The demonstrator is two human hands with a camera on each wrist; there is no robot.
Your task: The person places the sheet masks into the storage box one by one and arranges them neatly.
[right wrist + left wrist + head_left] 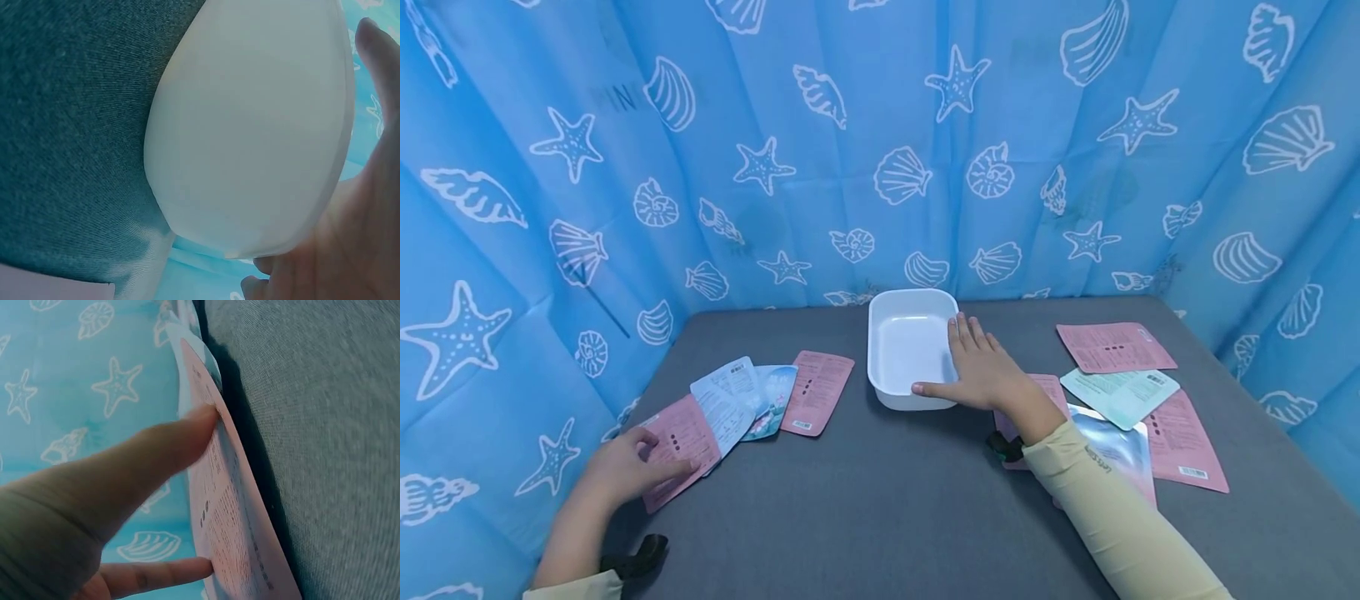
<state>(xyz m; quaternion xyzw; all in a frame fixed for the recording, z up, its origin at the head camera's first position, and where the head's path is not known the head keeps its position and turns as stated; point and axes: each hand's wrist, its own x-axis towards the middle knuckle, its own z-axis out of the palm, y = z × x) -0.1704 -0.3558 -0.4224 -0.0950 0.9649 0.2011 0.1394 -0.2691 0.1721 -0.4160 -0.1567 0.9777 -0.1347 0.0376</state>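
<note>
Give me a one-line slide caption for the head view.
Left hand pinches a pink sachet on the grey table; right hand rests open against a white tray.

A blue seashell-printed curtain [850, 150] backs the grey table [880, 500], where pink and pale packets [1116, 346] lie at right.
</note>
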